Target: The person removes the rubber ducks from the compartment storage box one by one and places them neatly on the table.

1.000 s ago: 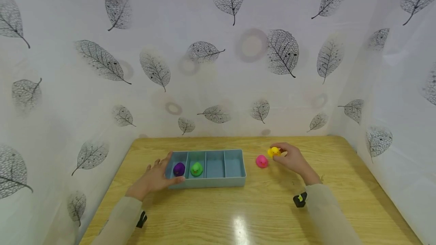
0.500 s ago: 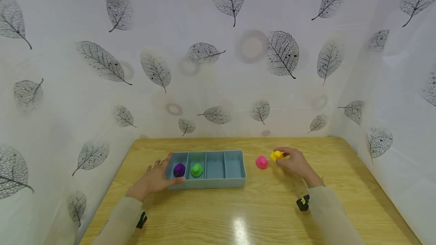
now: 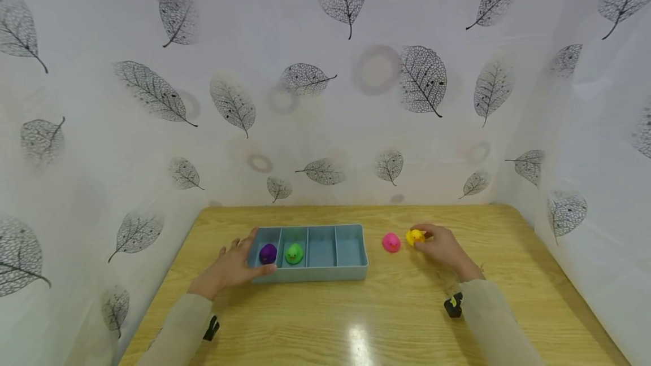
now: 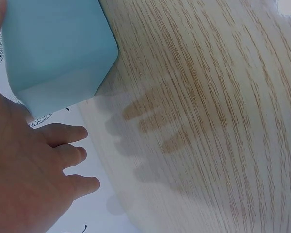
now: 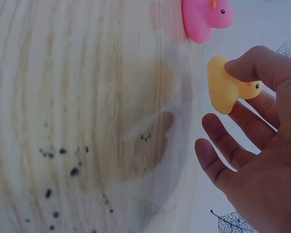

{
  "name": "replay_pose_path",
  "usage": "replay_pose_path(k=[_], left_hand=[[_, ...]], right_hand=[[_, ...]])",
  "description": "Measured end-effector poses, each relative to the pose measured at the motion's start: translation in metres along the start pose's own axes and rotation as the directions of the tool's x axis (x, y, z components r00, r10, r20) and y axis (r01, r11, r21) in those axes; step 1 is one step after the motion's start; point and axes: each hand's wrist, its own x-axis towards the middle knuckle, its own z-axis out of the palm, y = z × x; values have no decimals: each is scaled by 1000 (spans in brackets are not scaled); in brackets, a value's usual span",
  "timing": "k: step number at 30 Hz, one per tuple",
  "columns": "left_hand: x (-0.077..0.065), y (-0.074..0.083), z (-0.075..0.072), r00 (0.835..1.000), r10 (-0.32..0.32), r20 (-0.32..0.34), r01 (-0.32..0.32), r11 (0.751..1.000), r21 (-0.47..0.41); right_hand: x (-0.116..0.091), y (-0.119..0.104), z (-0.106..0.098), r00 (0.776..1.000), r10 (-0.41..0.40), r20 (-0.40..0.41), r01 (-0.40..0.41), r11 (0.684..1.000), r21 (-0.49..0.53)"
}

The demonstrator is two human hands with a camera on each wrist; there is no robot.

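My right hand pinches a yellow rubber duck between thumb and fingers, low over the table at the right. In the right wrist view the duck sits under the thumb, with the lower two fingers free of it. Just left of it a pink rubber duck stands on the table. My left hand holds the left end of a blue-grey divided tray, thumb along the front rim, index finger at the back corner. A purple duck is in the leftmost compartment, a green duck in the second.
The wooden table ends at the back against a white curtain with leaf prints, which also hangs at both sides. Dark camera mounts sit at the wrists.
The right hand has moved slightly right and down toward the table with the yellow duck. The left hand, tray and other ducks have stayed in place.
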Motion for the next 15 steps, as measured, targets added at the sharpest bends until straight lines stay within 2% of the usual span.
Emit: replay_pose_path(k=[15], left_hand=[[-1, 3, -2, 1000, -12, 7, 12, 1000, 1]], right_hand=[[-5, 1, 3, 1000, -8, 16, 8, 1000, -18]])
